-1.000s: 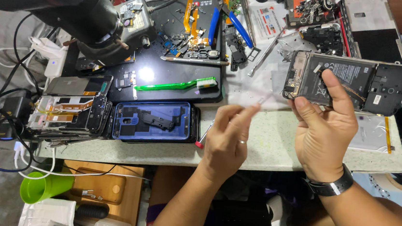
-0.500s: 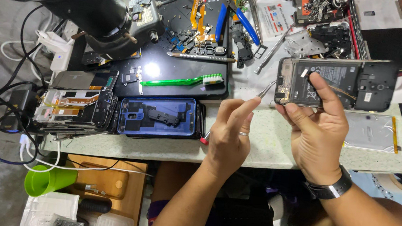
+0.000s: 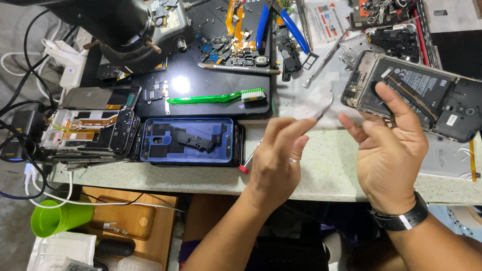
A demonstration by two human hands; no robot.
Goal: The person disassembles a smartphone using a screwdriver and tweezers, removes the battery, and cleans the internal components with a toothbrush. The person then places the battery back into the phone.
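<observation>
My right hand (image 3: 390, 157) held the opened phone (image 3: 421, 96) at the right of the worktop (image 3: 331, 166), back cover off, battery and dark inner plates showing. The fingers (image 3: 392, 105) lay across its near left part with the thumb toward me, so it was gripped by the frame edge; its far right end seemed to rest on a white sheet, but I couldn't tell if it was fully lifted.

My left hand (image 3: 277, 156) was closed in a pinch on thin metal tweezers (image 3: 320, 110), tips pointing up and right toward the phone's left edge, close but not touching.

Handling, as I judged it: the phone was light and stiff, but fragile inside, with exposed flex strips, a soft battery and small parts. Best held by the side rails of the frame, never pressing on the battery or ribbon. The metal frame was probably slick. The tweezers were light, springy and sharp; the grip belonged mid-shank.

Nearby: a blue phone frame (image 3: 191, 141) lay flat just left of the left hand, a green toothbrush (image 3: 215, 97) on the dark mat (image 3: 211, 75) behind it, a stack of stripped phones (image 3: 93, 131) further left, blue-handled pliers (image 3: 277, 25) at the back, and the black microscope barrel (image 3: 90, 0) top left. A green cup (image 3: 59, 218) sat below the worktop.
</observation>
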